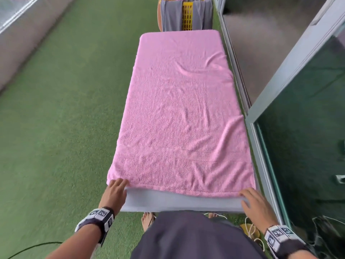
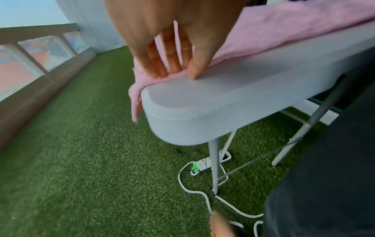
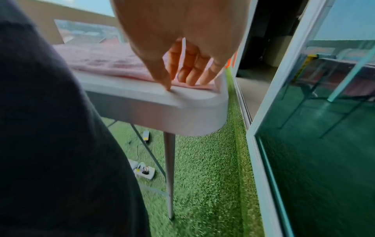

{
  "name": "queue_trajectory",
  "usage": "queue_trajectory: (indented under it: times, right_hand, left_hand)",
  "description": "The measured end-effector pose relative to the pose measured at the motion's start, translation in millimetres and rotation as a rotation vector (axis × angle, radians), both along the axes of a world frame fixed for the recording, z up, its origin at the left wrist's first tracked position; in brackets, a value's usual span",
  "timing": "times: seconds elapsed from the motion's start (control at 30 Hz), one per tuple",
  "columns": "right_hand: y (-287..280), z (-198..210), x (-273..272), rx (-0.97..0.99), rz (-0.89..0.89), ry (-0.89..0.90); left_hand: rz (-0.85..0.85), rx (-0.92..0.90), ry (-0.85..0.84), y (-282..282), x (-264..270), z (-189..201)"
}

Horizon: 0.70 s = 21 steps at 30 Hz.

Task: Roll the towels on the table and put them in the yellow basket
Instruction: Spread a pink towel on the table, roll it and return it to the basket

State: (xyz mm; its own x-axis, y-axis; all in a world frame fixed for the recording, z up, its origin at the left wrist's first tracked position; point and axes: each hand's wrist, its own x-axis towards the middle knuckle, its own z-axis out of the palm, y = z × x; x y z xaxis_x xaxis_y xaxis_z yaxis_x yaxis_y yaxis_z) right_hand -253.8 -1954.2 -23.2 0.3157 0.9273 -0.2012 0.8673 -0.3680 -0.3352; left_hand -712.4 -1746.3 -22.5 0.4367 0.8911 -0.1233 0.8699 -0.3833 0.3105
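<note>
Underfoot green turf [image 1: 65, 118], towel-covered table [image 1: 179, 202]

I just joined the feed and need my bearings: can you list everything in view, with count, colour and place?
towel: one, pink, spread flat over nearly the whole table, left edge hanging over the side
table: one, light grey, folding legs, bare strip at the near end
basket: one, yellow, beyond the far end of the table, grey cloths draped over it
floor: green artificial turf
glass door: aluminium frame, right of the table
power strip: one, white, on the turf under the table, white cable trailing
left hand: fingers on the towel's near left corner, thumb on the table
right hand: fingers on the near right corner, thumb on the table
</note>
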Motion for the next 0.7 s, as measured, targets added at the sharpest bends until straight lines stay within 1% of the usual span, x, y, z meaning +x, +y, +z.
queue_trajectory:
  times: [0.1, 0.17, 0.27, 0.37, 0.47, 0.53, 0.6, 0.7]
  right_hand:
    - [2, 0, 2, 0.06, 0.094, -0.091]
    - [8, 4, 3, 0.063, 0.114, -0.102]
    - [17, 8, 2, -0.029, 0.102, -0.117]
    - [15, 12, 12, -0.108, 0.069, -0.164]
    - [1, 18, 32, -0.182, -0.046, -0.122]
    - [-7, 23, 41, -0.182, -0.089, -0.137]
    - [-10, 23, 41, -0.165, -0.112, -0.173]
    - [-13, 11, 30, -0.108, -0.126, -0.15]
  left_hand:
    - [-0.074, 0.011, -0.025, 23, -9, -3]
    - [-0.092, 0.004, -0.015, 32, -9, -3]
    - [-0.053, -0.013, -0.007, 37, -2, -1]
    - [-0.006, -0.097, -0.029, 31, 11, -1]
    - [-0.08, -0.174, -0.003, 14, 22, -5]
    - [-0.131, -0.153, -0.039, 1, 26, -10]
    - [-0.126, -0.078, -0.016, -8, 23, -12]
    - [0.043, 0.026, 0.032, -9, 9, -11]
